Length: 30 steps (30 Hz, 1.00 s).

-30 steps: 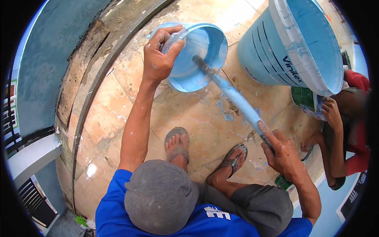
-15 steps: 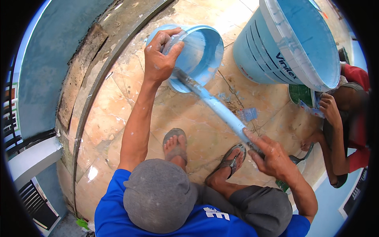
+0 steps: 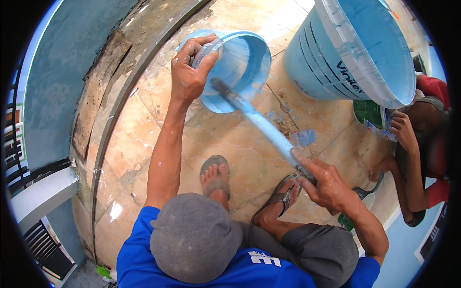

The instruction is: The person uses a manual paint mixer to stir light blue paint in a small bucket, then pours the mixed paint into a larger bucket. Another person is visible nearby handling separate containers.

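My left hand (image 3: 188,72) is closed round a clear plastic cup-like piece (image 3: 206,53), smeared with pale blue, in front of a small light blue bucket (image 3: 222,102). The bucket is tipped with its mouth facing me. In my right hand (image 3: 324,185) is a long stick (image 3: 266,127), coated in light blue paint. Its dark far end overlaps the bucket's mouth in view, just below my left hand. Whether that end touches the bucket, I cannot tell.
A large light blue paint bucket (image 3: 314,62) stands at the upper right. Beyond it, another person's hand (image 3: 403,130) is at a green container (image 3: 365,114). A crumpled plastic piece (image 3: 303,138) lies on the tiles. A curved raised edge (image 3: 111,122) runs along the left.
My left hand has shifted slightly left with the clear plastic piece. A gap now shows between that hand and the stick's dark end.
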Available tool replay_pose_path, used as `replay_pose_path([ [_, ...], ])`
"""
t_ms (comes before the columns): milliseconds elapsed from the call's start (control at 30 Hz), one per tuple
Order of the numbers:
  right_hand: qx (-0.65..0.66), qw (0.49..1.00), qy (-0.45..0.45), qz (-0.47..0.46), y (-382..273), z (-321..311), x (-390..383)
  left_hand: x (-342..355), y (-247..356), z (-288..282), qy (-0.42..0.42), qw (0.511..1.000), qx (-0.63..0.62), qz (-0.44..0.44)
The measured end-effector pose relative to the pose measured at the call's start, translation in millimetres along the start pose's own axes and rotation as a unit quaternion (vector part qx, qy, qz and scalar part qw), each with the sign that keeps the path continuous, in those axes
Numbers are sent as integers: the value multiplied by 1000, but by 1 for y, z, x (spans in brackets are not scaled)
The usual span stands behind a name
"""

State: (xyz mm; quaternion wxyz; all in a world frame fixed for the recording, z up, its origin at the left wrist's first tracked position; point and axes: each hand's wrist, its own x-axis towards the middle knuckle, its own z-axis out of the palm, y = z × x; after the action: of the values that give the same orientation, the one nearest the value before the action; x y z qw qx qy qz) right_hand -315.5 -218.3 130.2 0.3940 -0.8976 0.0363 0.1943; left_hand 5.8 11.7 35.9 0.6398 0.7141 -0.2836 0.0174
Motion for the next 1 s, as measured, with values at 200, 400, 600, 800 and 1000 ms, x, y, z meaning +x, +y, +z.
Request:
replay_pose_path([
  [200, -99, 991, -35, 81, -3, -7, 13, -6, 6, -2, -3, 1000, 7, 3],
  [400, 115, 993, -34, 11, -19, 23, 30, -8, -2, -15, -1, 1000, -13, -2],
  [600, 15, 998, -12, 61, -11, 21, 55, -12, -2, -13, -9, 1000, -13, 15],
  [800, -4, 1000, 9, -17, -2, 28, 52, -11, -1, -19, -12, 1000, -21, 6],
  [1000, 45, 998, 2, -43, -15, 39, 56, -11, -4, -22, -10, 1000, -23, 10],
])
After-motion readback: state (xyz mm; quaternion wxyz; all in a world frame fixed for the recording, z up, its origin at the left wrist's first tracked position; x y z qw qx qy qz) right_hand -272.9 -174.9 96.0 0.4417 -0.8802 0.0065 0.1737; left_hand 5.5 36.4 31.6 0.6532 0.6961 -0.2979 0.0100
